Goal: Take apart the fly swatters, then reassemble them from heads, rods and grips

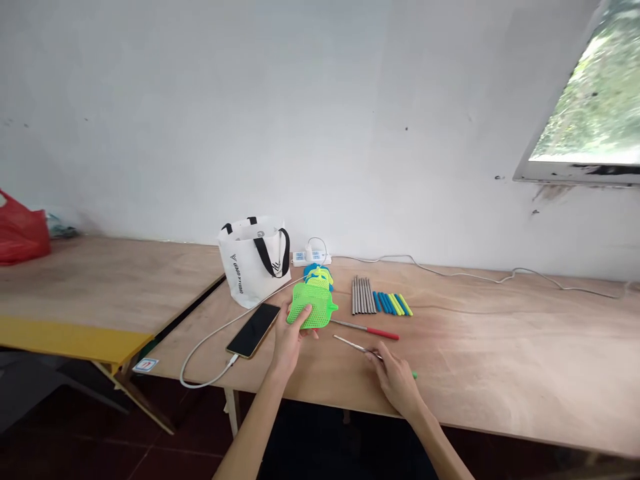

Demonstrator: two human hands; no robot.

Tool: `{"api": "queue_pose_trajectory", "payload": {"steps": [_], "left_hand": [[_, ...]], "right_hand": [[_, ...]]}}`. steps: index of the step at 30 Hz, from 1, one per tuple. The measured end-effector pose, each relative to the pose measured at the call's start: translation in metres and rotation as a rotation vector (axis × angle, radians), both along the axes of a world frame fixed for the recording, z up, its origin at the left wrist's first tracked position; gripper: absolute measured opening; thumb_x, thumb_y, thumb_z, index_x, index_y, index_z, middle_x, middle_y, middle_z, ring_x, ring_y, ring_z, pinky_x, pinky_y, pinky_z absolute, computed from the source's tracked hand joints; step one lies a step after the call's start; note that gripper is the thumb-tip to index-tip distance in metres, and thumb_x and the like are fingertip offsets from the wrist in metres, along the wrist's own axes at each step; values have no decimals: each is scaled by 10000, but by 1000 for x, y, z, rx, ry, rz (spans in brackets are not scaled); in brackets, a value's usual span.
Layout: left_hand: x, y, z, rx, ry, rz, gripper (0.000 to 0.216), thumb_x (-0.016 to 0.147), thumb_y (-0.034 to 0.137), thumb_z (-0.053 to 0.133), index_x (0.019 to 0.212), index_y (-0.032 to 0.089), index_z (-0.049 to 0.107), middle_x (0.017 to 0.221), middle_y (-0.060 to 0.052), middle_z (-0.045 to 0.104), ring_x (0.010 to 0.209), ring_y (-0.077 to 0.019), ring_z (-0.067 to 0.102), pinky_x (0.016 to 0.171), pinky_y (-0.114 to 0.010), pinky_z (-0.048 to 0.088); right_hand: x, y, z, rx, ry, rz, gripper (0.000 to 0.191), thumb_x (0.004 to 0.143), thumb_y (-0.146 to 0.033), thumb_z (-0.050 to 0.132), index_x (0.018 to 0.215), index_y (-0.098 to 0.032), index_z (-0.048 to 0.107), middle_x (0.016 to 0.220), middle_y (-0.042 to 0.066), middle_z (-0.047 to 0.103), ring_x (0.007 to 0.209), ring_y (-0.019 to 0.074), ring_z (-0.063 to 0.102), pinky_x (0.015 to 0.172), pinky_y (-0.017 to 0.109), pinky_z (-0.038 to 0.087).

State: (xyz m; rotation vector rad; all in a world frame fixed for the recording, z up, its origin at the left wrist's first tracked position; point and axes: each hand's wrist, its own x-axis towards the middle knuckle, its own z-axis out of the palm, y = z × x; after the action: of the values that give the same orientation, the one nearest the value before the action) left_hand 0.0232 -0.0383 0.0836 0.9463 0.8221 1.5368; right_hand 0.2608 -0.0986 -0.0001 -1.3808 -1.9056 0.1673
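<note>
My left hand (289, 340) grips a green fly swatter head (314, 301), thumb on its mesh face and its short socket pointing right. My right hand (393, 375) is closed around a metal rod (350, 343) with a green handle end (415, 375); the rod's bare tip points left toward the swatter head, apart from it. Between and beyond my hands lies another metal rod with a red grip (383, 333); its left end runs behind the green head, where a bit of red shows. Blue and yellow swatter heads (320, 273) are stacked behind.
Several metal rods (363, 295) lie side by side, next to several blue and yellow grips (393, 303). A phone (253, 330) on a white cable (187, 363) lies left, before a white bag (250, 267). A power strip (313, 258) sits by the wall. The table's front edge is close.
</note>
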Motion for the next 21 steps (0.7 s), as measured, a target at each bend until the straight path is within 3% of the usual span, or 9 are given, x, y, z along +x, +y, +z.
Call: {"api": "queue_pose_trajectory", "payload": {"steps": [4, 10, 21], "left_hand": [[2, -8, 8, 36, 6, -52, 718, 761, 369, 831, 1397, 255, 517, 1160, -68, 649, 689, -147, 675, 451, -212, 546], [6, -19, 16, 47, 0, -86, 797, 790, 352, 819, 1499, 323, 457, 1315, -89, 588, 782, -173, 683, 460, -216, 573], [14, -23, 16, 52, -23, -134, 796, 805, 348, 812, 1508, 320, 438, 1228, -79, 609, 732, -158, 669, 437, -218, 574]], "right_hand": [[4, -8, 14, 22, 229, -18, 307, 1059, -431, 426, 1219, -261, 626, 993, 34, 735, 852, 174, 706, 725, 239, 529], [8, -18, 40, 93, 250, 62, 371, 1060, -358, 447, 1384, -274, 606, 1020, 46, 700, 924, 149, 678, 776, 201, 529], [11, -23, 54, 155, 135, 92, 433, 1074, -263, 373, 1477, -324, 518, 983, 38, 653, 728, 110, 605, 669, 192, 497]]}}
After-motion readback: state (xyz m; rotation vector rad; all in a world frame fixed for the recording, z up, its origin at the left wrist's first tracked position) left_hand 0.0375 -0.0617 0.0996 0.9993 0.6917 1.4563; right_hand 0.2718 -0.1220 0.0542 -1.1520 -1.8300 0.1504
